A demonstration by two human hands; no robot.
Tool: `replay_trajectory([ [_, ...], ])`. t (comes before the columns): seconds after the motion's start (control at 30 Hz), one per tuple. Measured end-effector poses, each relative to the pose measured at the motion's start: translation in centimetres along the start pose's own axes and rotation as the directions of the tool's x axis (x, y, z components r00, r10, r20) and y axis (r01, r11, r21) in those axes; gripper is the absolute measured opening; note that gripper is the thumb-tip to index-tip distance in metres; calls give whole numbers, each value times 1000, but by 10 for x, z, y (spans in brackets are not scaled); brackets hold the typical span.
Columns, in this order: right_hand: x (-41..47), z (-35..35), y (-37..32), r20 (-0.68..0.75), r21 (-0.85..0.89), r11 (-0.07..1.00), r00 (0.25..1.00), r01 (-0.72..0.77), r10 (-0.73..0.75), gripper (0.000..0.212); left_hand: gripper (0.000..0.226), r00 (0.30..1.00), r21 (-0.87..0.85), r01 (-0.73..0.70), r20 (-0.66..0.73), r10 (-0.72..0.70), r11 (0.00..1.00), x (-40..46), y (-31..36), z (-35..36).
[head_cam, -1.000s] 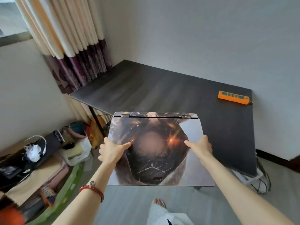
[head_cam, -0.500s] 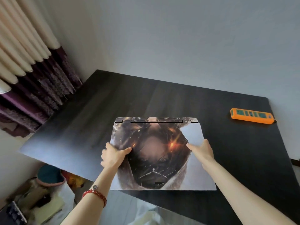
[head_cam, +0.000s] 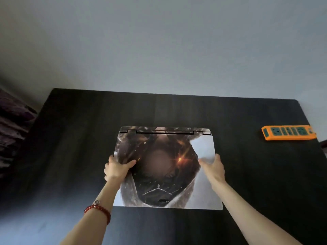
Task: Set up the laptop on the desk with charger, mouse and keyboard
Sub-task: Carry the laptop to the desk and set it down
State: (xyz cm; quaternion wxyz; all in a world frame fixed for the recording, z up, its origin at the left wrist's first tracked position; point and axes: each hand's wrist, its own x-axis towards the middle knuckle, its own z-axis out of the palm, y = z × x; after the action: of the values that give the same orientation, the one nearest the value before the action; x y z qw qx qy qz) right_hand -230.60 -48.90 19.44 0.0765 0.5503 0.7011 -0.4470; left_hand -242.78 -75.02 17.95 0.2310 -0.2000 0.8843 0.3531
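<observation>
A closed laptop (head_cam: 164, 174) with a dark picture skin on its lid is over the middle of the black desk (head_cam: 70, 147), hinge toward the wall. My left hand (head_cam: 117, 168) grips its left edge, thumb on the lid. My right hand (head_cam: 213, 167) grips its right edge the same way. I cannot tell whether the laptop rests on the desk or hangs just above it. No charger, mouse or keyboard is in view.
An orange power strip (head_cam: 288, 132) with green sockets lies at the desk's far right. A grey wall stands behind the desk. Dark purple curtain fabric (head_cam: 12, 124) hangs at the left edge.
I have stepped up to the desk and carried the laptop from beyond its front edge to over its middle. Both hands keep the same grip.
</observation>
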Motion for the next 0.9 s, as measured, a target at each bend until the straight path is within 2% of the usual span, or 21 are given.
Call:
replay_trajectory([
  [0.27, 26, 33, -26, -41, -56, 997, 998, -51, 49, 82, 92, 999, 103, -17, -39, 21, 995, 50, 20, 1],
  [0.37, 31, 38, -28, -50, -96, 995, 998, -42, 37, 82, 86, 999, 90, -17, -47, 21, 996, 57, 16, 1],
  [0.57, 30, 40, -28, -44, -117, 993, 999, -7, 2, 80, 88, 998, 167, 8, -56, 1, 986, 58, 15, 0],
  [0.9, 27, 41, -32, -66, -177, 984, 997, 16, -28, 75, 94, 997, 119, 37, -68, -29, 992, 53, 10, 7],
])
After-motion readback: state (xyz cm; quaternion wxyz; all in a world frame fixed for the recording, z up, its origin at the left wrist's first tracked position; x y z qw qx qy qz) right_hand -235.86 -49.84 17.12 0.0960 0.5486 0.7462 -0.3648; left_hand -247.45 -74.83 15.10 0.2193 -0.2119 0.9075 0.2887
